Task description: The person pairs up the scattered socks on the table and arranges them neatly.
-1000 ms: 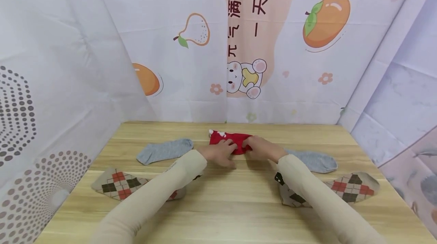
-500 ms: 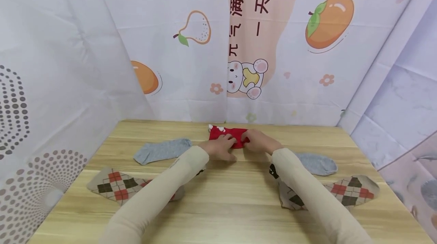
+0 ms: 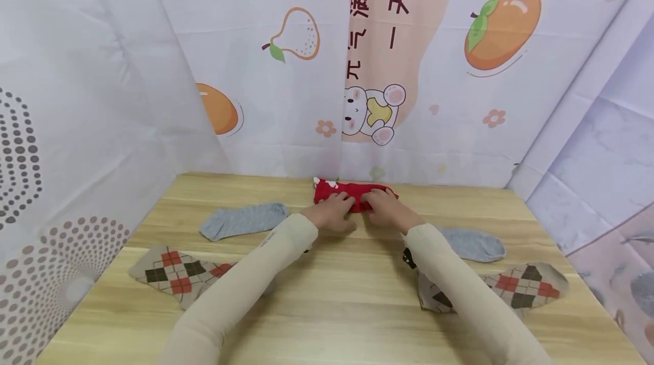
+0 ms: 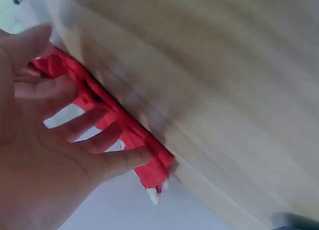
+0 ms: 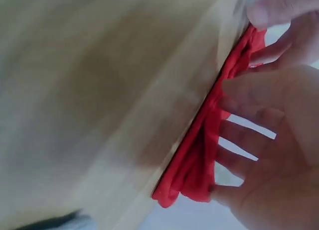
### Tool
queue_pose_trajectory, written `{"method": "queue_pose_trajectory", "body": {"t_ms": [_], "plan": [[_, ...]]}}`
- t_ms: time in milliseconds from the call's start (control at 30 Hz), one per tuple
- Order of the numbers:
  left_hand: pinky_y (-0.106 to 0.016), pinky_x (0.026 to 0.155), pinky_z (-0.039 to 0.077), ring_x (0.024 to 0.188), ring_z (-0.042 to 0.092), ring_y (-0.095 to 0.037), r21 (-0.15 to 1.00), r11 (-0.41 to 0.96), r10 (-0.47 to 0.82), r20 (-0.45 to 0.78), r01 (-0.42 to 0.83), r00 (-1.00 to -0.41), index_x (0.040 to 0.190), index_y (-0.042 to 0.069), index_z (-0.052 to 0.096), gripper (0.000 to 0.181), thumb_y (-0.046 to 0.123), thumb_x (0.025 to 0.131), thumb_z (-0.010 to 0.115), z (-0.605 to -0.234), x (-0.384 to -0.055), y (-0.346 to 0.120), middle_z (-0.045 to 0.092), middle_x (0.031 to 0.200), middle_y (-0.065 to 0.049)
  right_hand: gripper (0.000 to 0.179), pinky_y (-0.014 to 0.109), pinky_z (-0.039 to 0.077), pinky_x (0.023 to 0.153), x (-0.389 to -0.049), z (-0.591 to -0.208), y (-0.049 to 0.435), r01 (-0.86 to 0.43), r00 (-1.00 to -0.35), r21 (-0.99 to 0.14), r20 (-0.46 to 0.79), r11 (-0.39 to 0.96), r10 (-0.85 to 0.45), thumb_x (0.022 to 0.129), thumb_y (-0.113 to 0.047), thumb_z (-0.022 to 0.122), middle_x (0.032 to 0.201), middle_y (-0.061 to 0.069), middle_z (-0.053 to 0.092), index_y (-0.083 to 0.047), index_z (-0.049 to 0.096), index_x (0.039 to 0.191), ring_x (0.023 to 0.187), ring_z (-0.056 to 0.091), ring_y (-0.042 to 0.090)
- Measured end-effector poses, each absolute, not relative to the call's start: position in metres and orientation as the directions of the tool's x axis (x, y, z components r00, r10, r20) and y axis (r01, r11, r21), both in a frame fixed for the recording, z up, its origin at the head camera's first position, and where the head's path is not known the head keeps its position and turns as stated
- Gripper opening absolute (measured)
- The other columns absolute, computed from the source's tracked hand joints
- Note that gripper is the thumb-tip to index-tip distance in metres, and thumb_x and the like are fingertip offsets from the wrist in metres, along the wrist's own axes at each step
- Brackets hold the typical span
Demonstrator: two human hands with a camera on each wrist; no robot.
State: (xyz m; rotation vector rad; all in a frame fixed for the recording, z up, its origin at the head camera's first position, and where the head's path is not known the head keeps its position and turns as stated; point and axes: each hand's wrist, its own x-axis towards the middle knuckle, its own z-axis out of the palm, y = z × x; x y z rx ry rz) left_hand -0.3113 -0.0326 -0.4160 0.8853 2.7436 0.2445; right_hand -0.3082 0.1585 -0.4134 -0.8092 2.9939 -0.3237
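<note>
A red sock (image 3: 352, 188) with white patches at its left end lies along the back of the wooden table, near the curtain. My left hand (image 3: 335, 211) rests on its left half, fingers spread and fairly straight. On the right half lies my right hand (image 3: 384, 206), with its fingertips on the cloth. In the left wrist view, the left fingers (image 4: 107, 135) touch the sock's folds from above. The right wrist view shows the right fingers (image 5: 241, 135) extended against the bunched red fabric, and part of the left hand (image 5: 294, 21) close by.
Grey socks lie on either side, one left (image 3: 244, 221) and one right (image 3: 472, 244). Argyle socks lie nearer, one left (image 3: 176, 274) and one right (image 3: 526, 285), partly under the sleeves. A printed curtain (image 3: 286, 149) stands behind the table (image 3: 337, 308).
The red sock and both hands have shifted slightly toward the curtain. The right fingers have loosened, and the sock's right end now shows beyond that hand. The head view has tilted a little.
</note>
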Motion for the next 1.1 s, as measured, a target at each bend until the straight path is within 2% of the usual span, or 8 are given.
{"method": "queue_pose_trajectory", "body": {"t_ms": [100,167,300,533,733,833,967,1100], "plan": [[-0.062,0.111,0.029,0.140,0.032,-0.032,0.198,0.796,0.597,-0.100,0.572,-0.796,0.150,0.016,0.041,0.065,0.043,0.095,0.062,-0.417,-0.302,-0.037,0.037,0.152,-0.011,0.034,0.061,0.026,0.113,-0.294,-0.410,0.161,-0.523,-0.852,-0.160,0.125,0.838,-0.508,0.088,-0.002,0.066,0.126,0.016,0.064,0.000,0.065,0.122,0.130,0.048,0.039],[-0.063,0.109,0.031,0.139,0.034,-0.033,0.159,0.794,0.601,-0.064,0.586,-0.797,0.148,0.016,0.044,0.062,0.044,0.095,0.063,-0.418,-0.291,-0.041,0.039,0.150,-0.011,0.033,0.063,0.028,0.111,-0.282,-0.408,0.161,-0.537,-0.840,-0.146,0.186,0.831,-0.510,0.089,-0.003,0.067,0.128,0.018,0.063,0.000,0.065,0.122,0.132,0.047,0.041],[-0.063,0.107,0.034,0.135,0.039,-0.033,0.109,0.775,0.628,-0.022,0.622,-0.778,0.143,0.017,0.050,0.055,0.044,0.097,0.061,-0.414,-0.261,-0.054,0.044,0.144,-0.010,0.029,0.062,0.035,0.106,-0.256,-0.408,0.159,-0.567,-0.809,-0.119,0.266,0.815,-0.525,0.088,-0.003,0.070,0.120,0.017,0.066,-0.001,0.067,0.117,0.122,0.054,0.039],[-0.066,0.107,0.031,0.133,0.042,-0.036,0.129,0.715,0.682,0.090,0.687,-0.726,0.134,0.015,0.056,0.045,0.040,0.098,0.063,-0.404,-0.208,-0.075,0.047,0.141,-0.012,0.030,0.054,0.042,0.103,-0.217,-0.417,0.153,-0.645,-0.736,-0.080,0.335,0.760,-0.589,0.084,0.002,0.071,0.116,0.016,0.068,0.001,0.068,0.114,0.114,0.059,0.036],[-0.062,0.108,0.031,0.130,0.047,-0.034,0.088,0.676,0.712,0.174,0.731,-0.680,0.140,0.016,0.053,0.048,0.040,0.099,0.061,-0.381,-0.176,-0.083,0.049,0.141,-0.011,0.028,0.054,0.043,0.101,-0.195,-0.411,0.137,-0.706,-0.665,-0.088,0.424,0.703,-0.615,0.082,0.006,0.067,0.113,0.015,0.068,0.000,0.069,0.110,0.111,0.060,0.036],[-0.061,0.109,0.032,0.128,0.048,-0.032,0.070,0.658,0.729,0.187,0.749,-0.658,0.141,0.017,0.052,0.048,0.040,0.100,0.059,-0.370,-0.166,-0.085,0.050,0.140,-0.010,0.027,0.054,0.044,0.100,-0.185,-0.408,0.129,-0.718,-0.652,-0.088,0.432,0.691,-0.623,0.084,0.006,0.066,0.112,0.013,0.068,-0.001,0.069,0.110,0.111,0.060,0.034],[-0.060,0.109,0.032,0.128,0.048,-0.031,0.062,0.659,0.731,0.177,0.749,-0.659,0.140,0.017,0.054,0.046,0.040,0.100,0.059,-0.358,-0.156,-0.092,0.053,0.136,-0.008,0.026,0.051,0.045,0.099,-0.176,-0.407,0.123,-0.715,-0.658,-0.097,0.429,0.692,-0.619,0.085,0.004,0.067,0.112,0.010,0.069,-0.004,0.070,0.110,0.111,0.060,0.031],[-0.058,0.107,0.034,0.126,0.050,-0.032,0.095,0.681,0.712,0.142,0.726,-0.687,0.134,0.015,0.058,0.042,0.038,0.099,0.061,-0.345,-0.153,-0.104,0.058,0.131,-0.008,0.028,0.049,0.045,0.098,-0.173,-0.406,0.120,-0.723,-0.648,-0.100,0.440,0.683,-0.621,0.085,0.005,0.066,0.110,0.008,0.068,-0.005,0.070,0.111,0.109,0.060,0.029]]}}
